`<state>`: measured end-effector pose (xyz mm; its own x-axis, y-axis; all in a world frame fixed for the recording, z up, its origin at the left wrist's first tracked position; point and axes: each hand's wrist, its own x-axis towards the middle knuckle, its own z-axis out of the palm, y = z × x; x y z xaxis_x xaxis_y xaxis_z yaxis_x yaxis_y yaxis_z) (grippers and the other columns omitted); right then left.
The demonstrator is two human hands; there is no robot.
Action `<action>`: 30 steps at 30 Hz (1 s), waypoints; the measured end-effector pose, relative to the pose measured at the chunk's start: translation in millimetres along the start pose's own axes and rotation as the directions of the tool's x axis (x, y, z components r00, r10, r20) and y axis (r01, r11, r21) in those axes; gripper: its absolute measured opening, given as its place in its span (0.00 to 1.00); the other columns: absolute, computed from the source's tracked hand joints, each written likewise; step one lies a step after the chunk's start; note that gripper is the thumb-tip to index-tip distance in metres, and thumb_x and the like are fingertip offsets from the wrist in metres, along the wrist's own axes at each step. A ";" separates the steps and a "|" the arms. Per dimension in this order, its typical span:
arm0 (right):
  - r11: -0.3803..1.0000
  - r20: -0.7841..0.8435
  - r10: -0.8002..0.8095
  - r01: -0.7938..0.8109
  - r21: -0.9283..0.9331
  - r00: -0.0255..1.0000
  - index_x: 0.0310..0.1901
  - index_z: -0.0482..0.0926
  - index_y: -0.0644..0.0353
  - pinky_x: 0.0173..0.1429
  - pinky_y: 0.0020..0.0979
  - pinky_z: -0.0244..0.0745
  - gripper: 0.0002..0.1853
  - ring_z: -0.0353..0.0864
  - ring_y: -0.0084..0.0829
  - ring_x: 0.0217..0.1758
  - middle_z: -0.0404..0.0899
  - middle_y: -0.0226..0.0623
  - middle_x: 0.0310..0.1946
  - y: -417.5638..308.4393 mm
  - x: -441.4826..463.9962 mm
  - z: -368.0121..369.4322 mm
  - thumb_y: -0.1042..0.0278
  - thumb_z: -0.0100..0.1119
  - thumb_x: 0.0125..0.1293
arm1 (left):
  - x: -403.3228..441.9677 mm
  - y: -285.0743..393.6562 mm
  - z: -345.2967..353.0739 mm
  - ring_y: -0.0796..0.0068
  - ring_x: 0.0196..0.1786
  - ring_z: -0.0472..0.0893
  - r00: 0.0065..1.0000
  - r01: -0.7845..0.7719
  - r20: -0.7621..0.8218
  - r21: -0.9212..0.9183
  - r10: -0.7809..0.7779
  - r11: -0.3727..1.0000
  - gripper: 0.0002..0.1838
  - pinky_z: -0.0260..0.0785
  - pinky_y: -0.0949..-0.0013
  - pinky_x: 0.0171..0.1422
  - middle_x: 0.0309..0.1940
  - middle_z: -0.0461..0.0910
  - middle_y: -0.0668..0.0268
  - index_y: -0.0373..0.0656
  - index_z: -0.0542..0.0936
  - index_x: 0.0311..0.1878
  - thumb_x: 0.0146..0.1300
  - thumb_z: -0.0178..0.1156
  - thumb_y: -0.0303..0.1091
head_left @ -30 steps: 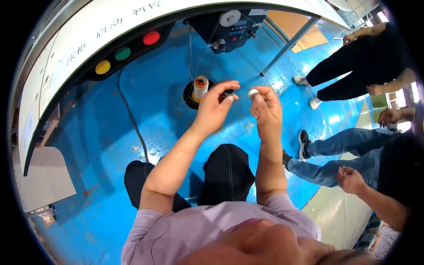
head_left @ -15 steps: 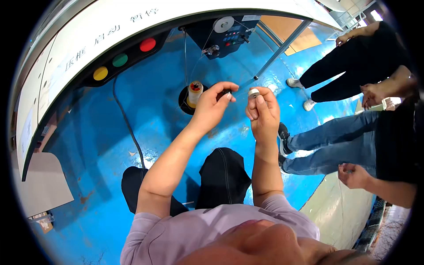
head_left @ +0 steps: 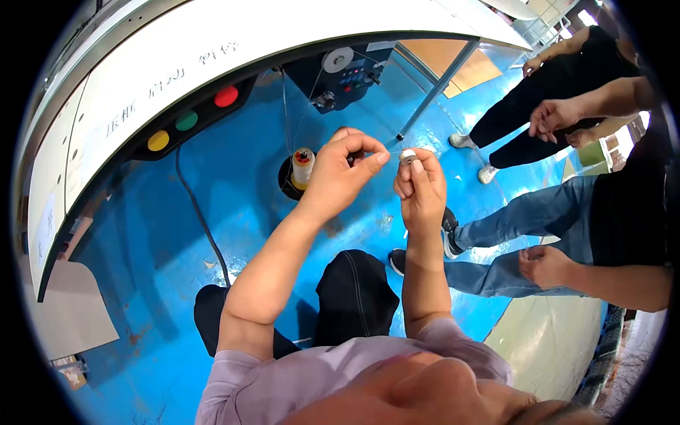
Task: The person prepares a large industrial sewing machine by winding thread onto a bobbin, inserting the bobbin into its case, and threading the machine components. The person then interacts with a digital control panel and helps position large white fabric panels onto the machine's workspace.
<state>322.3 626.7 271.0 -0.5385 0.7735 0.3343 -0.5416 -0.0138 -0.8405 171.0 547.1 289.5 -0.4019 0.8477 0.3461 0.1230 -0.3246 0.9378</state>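
Note:
My right hand [head_left: 423,193] is closed, with a small white bobbin [head_left: 407,155] pinched upright between thumb and fingertips. To its left, my left hand [head_left: 338,173] is closed too, its thumb and index finger pressed together. A thin pale thread [head_left: 394,151] appears to run from those fingertips to the bobbin. Something small and dark shows inside the curled left fingers, mostly hidden; its kind I cannot make out. Both hands are in the air above the blue floor, a short gap apart.
A thread cone [head_left: 303,168] stands on a dark base behind my left hand. Above hang a dark control box [head_left: 347,81] and a panel with yellow, green and red buttons [head_left: 186,121] under the white tabletop [head_left: 283,32]. A metal leg [head_left: 439,88] slants down. Two people [head_left: 524,212] stand at right.
My left thumb and index finger have closed together near the bobbin. The dark object now sits deeper in the left fingers. At right, one person's hand has risen.

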 end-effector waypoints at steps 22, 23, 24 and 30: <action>1.000 0.000 0.002 -0.002 -0.009 1.000 0.50 0.75 0.63 0.29 0.19 0.57 0.11 0.61 0.14 0.26 0.72 0.28 0.31 -1.7 0.7 -1.3 0.64 0.51 0.77 | -11.8 6.2 -5.8 0.81 0.37 0.73 1.000 0.028 -0.013 -0.002 -0.028 1.000 0.08 0.66 0.75 0.43 0.37 0.75 0.69 0.38 0.84 0.36 0.61 0.68 0.33; 1.000 0.003 0.002 -0.002 -0.018 1.000 0.50 0.75 0.63 0.29 0.19 0.57 0.11 0.61 0.14 0.26 0.72 0.28 0.31 -2.5 1.6 -2.0 0.64 0.52 0.77 | -15.7 7.0 -7.4 0.81 0.37 0.73 0.999 0.029 -0.012 0.000 -0.029 1.000 0.08 0.66 0.75 0.43 0.37 0.75 0.69 0.38 0.84 0.36 0.61 0.68 0.33; 1.000 0.005 0.004 -0.004 -0.025 1.000 0.50 0.75 0.63 0.29 0.19 0.57 0.11 0.61 0.14 0.26 0.72 0.28 0.31 -2.6 1.6 -2.3 0.64 0.52 0.77 | -20.2 7.7 -9.2 0.79 0.37 0.73 0.998 0.064 0.003 0.097 -0.065 0.993 0.08 0.67 0.74 0.43 0.37 0.74 0.68 0.38 0.83 0.36 0.61 0.67 0.33; 0.998 0.025 -0.002 0.003 -0.060 1.000 0.50 0.75 0.64 0.29 0.19 0.57 0.11 0.61 0.13 0.26 0.71 0.28 0.31 -5.1 2.4 3.5 0.64 0.52 0.76 | -27.9 12.5 -20.4 0.71 0.41 0.75 1.000 0.003 0.007 0.439 -0.007 0.898 0.11 0.68 0.67 0.48 0.40 0.73 0.64 0.38 0.79 0.46 0.62 0.60 0.30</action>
<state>321.5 626.4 277.6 -0.5533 0.7577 0.3462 -0.5035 0.0269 -0.8636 165.3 510.9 291.0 -0.3960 0.8532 0.3395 0.5076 -0.1047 0.8552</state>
